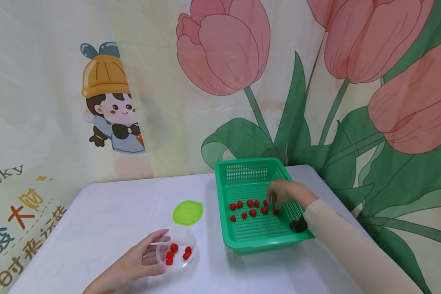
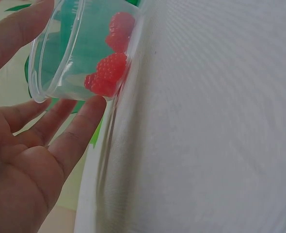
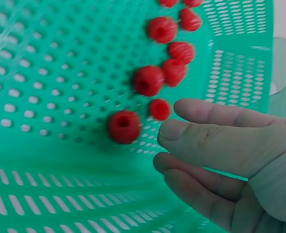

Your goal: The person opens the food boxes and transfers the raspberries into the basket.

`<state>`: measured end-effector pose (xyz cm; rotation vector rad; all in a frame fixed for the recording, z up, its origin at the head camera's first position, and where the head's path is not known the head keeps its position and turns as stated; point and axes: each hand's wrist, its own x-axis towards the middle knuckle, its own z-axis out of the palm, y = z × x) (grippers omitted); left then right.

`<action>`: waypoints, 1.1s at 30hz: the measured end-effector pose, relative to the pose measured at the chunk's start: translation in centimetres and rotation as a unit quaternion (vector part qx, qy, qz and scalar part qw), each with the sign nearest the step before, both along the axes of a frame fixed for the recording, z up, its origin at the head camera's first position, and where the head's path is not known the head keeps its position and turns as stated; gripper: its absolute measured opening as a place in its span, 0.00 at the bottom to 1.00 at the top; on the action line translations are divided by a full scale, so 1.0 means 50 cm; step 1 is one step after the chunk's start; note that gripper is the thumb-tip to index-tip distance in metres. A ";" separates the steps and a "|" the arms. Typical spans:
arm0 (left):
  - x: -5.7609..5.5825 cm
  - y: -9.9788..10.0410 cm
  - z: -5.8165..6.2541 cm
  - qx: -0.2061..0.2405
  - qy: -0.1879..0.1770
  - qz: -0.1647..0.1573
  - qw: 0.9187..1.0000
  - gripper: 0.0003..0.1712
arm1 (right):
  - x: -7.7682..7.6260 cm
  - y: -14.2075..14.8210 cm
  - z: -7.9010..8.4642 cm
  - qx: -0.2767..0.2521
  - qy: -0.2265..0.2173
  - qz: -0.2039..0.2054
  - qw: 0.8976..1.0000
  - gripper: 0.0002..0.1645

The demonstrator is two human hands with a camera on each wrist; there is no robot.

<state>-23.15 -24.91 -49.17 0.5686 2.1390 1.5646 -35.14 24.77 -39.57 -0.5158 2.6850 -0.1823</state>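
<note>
My left hand (image 1: 141,259) holds a clear plastic cup (image 1: 183,237) on the table, thumb on one side and fingers on the other. Several red raspberries (image 2: 112,67) lie at the bottom of the cup, as the left wrist view shows through its wall. Over the right part of a green plastic basket (image 1: 242,248), my right hand (image 1: 284,192) reaches down with nothing between its fingers. In the right wrist view its fingertips are right beside a small raspberry (image 3: 160,109), with a larger raspberry (image 3: 124,127) close by. More raspberries (image 1: 253,212) are spread across the basket floor.
A bright green round lid (image 1: 188,212) lies flat between the cup and the basket. White cloth covers the table (image 1: 125,216). Behind it hangs a backdrop (image 1: 161,122) printed with tulips and a cartoon figure. A black device (image 1: 298,225) sits at my right wrist.
</note>
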 end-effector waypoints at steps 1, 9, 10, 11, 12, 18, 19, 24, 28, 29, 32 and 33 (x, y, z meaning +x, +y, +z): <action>0.000 0.000 0.000 -0.001 0.000 0.000 1.000 0.51 | 0.001 0.000 0.008 -0.001 0.003 0.008 1.000 0.14; 0.003 0.000 0.002 0.001 -0.006 0.003 1.000 0.51 | 0.029 -0.022 0.090 -0.051 0.037 0.070 0.996 0.15; 0.003 0.000 0.003 0.000 -0.007 0.003 1.000 0.51 | 0.036 -0.027 0.099 -0.061 0.046 0.083 0.994 0.15; 0.002 0.000 0.002 0.000 -0.008 0.004 1.000 0.51 | 0.043 -0.033 0.108 -0.070 0.055 0.093 0.992 0.15; 0.002 0.000 0.002 0.001 -0.006 0.004 1.000 0.51 | 0.050 -0.039 0.115 -0.080 0.065 0.107 0.989 0.15; 0.003 -0.001 0.000 -0.009 0.002 0.005 1.000 0.51 | 0.096 -0.090 0.141 -0.146 0.108 0.160 0.970 0.15; 0.003 -0.002 0.001 -0.011 0.003 0.007 1.000 0.51 | 0.104 -0.101 0.141 -0.156 0.114 0.163 0.968 0.15; 0.006 -0.004 0.001 -0.016 0.003 0.009 1.000 0.50 | 0.141 -0.156 0.129 -0.198 0.140 0.165 0.956 0.15; 0.007 -0.003 0.000 -0.022 0.001 0.014 1.000 0.50 | 0.164 -0.197 0.107 -0.230 0.134 0.159 0.951 0.17; 0.008 -0.002 0.000 -0.025 0.003 0.016 1.000 0.50 | 0.167 -0.209 0.101 -0.234 0.135 0.160 0.949 0.17; 0.008 -0.002 0.001 -0.031 0.012 0.019 0.999 0.50 | 0.173 -0.249 0.080 -0.239 0.130 0.164 0.948 0.17; 0.009 -0.003 0.001 -0.033 0.014 0.020 0.999 0.50 | 0.175 -0.263 0.073 -0.237 0.130 0.167 0.948 0.17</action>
